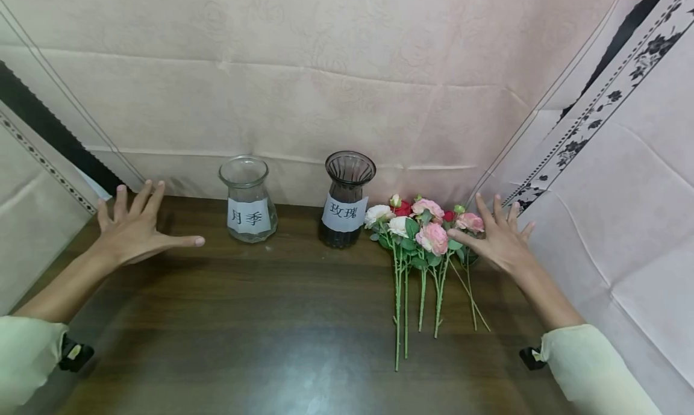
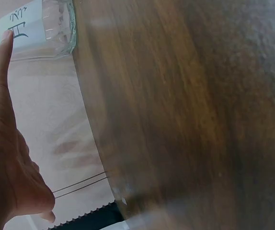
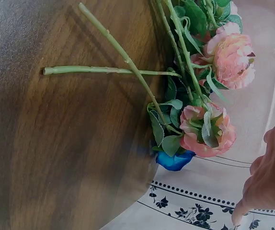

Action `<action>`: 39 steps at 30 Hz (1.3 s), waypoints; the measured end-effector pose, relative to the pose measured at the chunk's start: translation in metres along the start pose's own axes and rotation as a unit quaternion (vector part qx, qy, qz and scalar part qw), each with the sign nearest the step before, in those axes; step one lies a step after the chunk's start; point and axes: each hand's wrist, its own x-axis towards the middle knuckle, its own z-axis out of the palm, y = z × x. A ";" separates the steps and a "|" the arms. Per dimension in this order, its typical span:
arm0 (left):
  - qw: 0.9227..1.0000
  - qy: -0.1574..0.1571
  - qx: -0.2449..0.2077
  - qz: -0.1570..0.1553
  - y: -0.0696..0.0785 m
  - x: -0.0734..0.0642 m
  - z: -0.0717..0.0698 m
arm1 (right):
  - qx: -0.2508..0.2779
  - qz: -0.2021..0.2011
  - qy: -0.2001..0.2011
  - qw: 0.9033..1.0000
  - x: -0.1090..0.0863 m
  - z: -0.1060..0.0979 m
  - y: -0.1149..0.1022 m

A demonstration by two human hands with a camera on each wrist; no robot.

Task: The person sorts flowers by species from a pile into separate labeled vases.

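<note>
My left hand (image 1: 132, 231) is spread wide above the table's left side, holding nothing, its thumb pointing toward a clear glass vase (image 1: 248, 201) with a white paper label. My right hand (image 1: 501, 237), also spread and holding nothing, is over the right end of a row of artificial flowers (image 1: 432, 237). White, pink and red blooms lie toward the back, their green stems toward the front. In the right wrist view a blue bloom (image 3: 176, 160) shows beneath a pink flower (image 3: 208, 132). Left of the flowers stands a dark glass vase (image 1: 347, 201) with a fluted neck and a white label.
A dark brown wooden table (image 1: 244, 343) carries everything. Pale cloth (image 1: 303, 102) hangs close behind the vases, and more cloth closes off the left and right sides. The right cloth (image 1: 623, 222) has a black floral border and reaches near my right forearm.
</note>
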 end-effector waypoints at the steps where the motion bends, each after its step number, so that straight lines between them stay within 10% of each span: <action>1: 1.000 0.001 -0.001 0.000 0.000 0.001 0.000 | 0.002 0.000 0.000 1.000 0.000 0.000 0.000; 19: 0.995 0.000 -0.099 0.010 0.028 0.023 0.013 | 0.053 -0.002 -0.010 0.999 0.000 -0.002 -0.003; 39: 0.963 -0.035 -0.264 0.037 0.072 0.038 0.045 | 0.127 -0.009 0.014 0.992 -0.006 0.002 0.001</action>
